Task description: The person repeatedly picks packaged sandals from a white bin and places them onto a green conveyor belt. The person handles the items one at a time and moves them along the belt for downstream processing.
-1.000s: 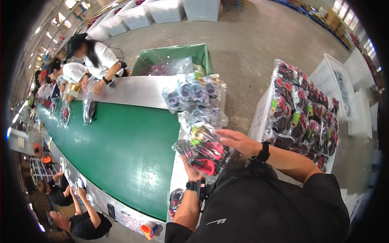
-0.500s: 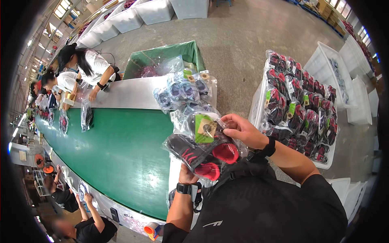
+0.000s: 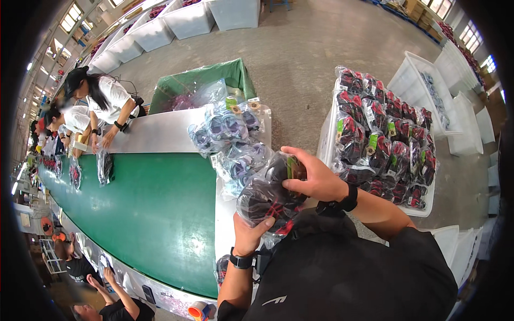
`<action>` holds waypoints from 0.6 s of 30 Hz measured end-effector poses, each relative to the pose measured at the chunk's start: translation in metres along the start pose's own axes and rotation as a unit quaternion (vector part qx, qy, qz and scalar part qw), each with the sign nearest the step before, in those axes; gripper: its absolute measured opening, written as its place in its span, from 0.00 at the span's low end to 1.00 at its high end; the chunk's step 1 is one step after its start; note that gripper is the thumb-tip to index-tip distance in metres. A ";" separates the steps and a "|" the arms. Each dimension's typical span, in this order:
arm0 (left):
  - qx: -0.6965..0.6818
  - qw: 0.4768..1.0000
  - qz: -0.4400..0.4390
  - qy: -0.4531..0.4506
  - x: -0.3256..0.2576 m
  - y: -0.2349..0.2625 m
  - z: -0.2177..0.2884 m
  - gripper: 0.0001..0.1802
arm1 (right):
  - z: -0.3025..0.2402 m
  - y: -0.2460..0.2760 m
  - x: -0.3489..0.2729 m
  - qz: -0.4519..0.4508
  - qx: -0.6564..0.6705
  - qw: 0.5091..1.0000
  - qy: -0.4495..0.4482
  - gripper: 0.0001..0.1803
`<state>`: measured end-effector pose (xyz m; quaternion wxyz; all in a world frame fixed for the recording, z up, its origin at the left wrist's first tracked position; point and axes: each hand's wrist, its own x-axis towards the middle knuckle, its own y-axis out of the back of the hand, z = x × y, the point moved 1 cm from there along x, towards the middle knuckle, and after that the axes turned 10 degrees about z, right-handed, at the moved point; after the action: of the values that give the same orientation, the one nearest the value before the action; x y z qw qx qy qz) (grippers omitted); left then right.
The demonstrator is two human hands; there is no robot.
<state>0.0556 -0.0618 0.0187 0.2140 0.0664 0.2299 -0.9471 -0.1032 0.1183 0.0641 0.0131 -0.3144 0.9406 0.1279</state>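
A pair of black-and-red shoes [image 3: 270, 195] in a clear plastic bag is between my two hands, in front of my body. My left hand [image 3: 250, 234] closes on the near left end, its thumb over the film. On the far right end, my right hand [image 3: 317, 176] grips with thumb and fingers, partly covering a green tag [image 3: 290, 168]. Just past the bag, several bagged light-blue shoes [image 3: 227, 128] lie piled on the metal table end [image 3: 171, 124].
A green conveyor belt [image 3: 144, 224] runs off to the left, with co-workers [image 3: 110, 104] along both sides. At right stands a white bin [image 3: 324, 136] heaped with bagged black-and-red shoes. A green-lined container [image 3: 243, 77] is beyond the table. An orange tape dispenser [image 3: 198, 310] sits near the belt's close edge.
The bagged shoes have been turned, so the green tag and red linings no longer face up. My right hand now grips the bag's far end, and my left thumb lies over it.
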 end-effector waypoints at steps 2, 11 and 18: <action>0.019 1.000 -0.014 -0.004 0.001 0.000 0.004 0.36 | -0.003 0.004 -0.001 -0.007 0.006 1.000 -0.009 0.43; 0.131 0.991 -0.036 0.003 0.005 -0.012 0.012 0.43 | -0.009 0.015 -0.008 0.003 -0.049 0.999 0.004 0.43; 0.096 0.994 -0.041 0.012 0.009 -0.025 0.012 0.43 | -0.007 0.034 -0.021 0.029 -0.028 0.996 0.078 0.43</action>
<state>0.0359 -0.0505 0.0374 0.1645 0.0881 0.1432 -0.9719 -0.1059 0.1549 0.0810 -0.0726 -0.2963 0.9435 0.1294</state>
